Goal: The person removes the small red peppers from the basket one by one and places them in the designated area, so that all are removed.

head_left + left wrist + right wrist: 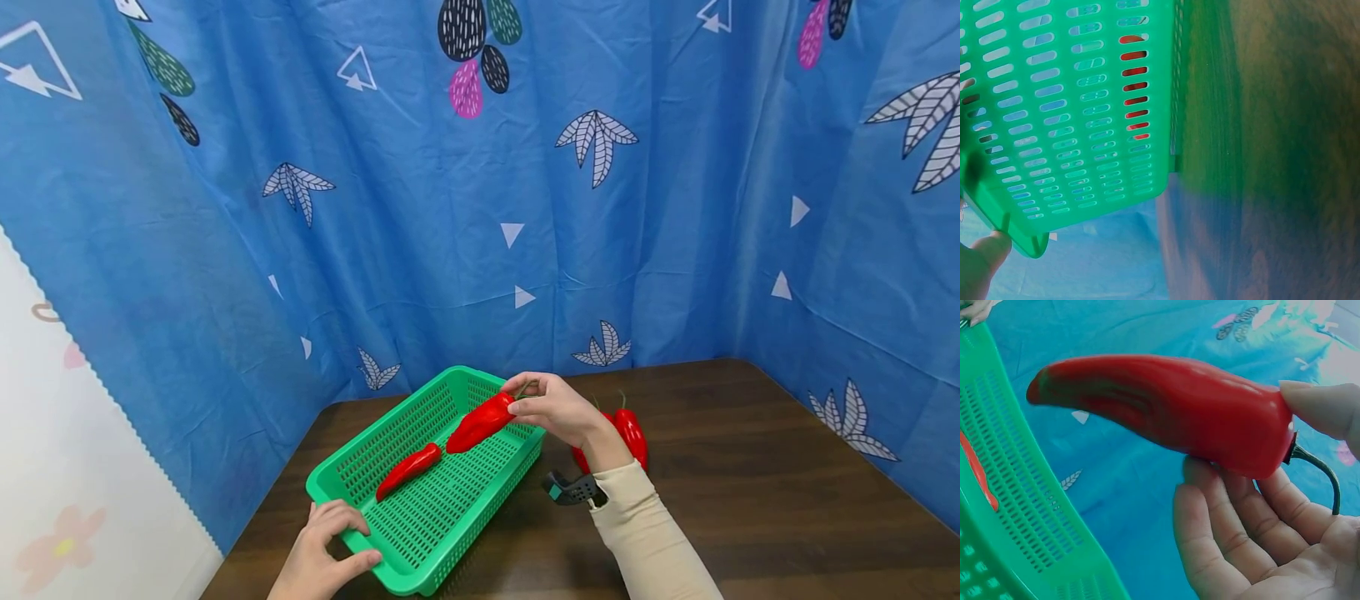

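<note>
My right hand (553, 410) pinches a red chili pepper (480, 424) near its stem end, thumb on one side and fingers on the other. The pepper is above the green plastic basket (453, 500), its tip pointing down and left. In the right wrist view the pepper (1166, 406) shows a dark green curved stem and a greenish patch near the tip. Inside the basket lies another red pepper (408, 472). My left hand (322, 548) grips the basket's near-left rim, fingers over the edge; in the left wrist view a thumb (991, 250) touches the rim.
More red peppers (632, 435) lie on the dark wooden table (750, 492), right of the basket and partly hidden by my right forearm. A blue patterned curtain (465, 183) hangs behind the table and along both sides. A black band (572, 489) is on my right wrist.
</note>
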Motion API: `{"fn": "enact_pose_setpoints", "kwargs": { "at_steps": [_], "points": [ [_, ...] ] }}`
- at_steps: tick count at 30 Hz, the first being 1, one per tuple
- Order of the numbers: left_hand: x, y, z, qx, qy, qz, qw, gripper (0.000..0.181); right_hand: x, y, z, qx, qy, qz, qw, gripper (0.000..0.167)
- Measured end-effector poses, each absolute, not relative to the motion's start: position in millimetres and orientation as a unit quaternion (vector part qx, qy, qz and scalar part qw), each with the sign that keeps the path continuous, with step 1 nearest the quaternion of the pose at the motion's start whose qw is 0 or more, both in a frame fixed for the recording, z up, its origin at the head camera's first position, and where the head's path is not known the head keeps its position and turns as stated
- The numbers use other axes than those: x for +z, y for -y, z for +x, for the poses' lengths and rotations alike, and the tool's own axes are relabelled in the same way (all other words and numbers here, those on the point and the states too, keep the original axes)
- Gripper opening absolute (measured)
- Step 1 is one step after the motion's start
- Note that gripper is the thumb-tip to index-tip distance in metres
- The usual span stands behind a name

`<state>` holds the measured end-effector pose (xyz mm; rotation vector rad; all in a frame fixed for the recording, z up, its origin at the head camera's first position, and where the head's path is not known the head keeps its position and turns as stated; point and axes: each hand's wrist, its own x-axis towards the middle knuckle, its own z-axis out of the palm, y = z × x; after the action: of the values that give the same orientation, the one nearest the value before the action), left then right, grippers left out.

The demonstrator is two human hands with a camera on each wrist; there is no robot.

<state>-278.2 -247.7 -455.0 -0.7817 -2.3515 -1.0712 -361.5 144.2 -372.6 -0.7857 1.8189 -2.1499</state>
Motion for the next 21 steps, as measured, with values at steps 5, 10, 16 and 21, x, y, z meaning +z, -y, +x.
{"fn": "enact_pose_setpoints", "kwargs": {
  "at_steps": [5, 10, 16, 21],
  "points": [
    [-456, 248, -279, -0.385, 0.846, -0.291, 0.227, 0.03, -376, -153, -362, -0.75, -0.589, -0.279, 0.113, 0.02],
    [-458, 249, -280, -0.385, 0.846, -0.289, 0.229, 0.031, -381, -161, -361, -0.75, -0.591, -0.277, 0.104, 0.02],
    [-461, 249, -281, -0.366, 0.846, -0.3, 0.245, 0.035, -384, -170, -357, -0.745, -0.603, -0.267, 0.099, 0.019],
    [-459, 249, -280, -0.395, 0.839, -0.298, 0.225, 0.032, -384, -181, -354, -0.751, -0.598, -0.261, 0.102, 0.02]
  ]
}}
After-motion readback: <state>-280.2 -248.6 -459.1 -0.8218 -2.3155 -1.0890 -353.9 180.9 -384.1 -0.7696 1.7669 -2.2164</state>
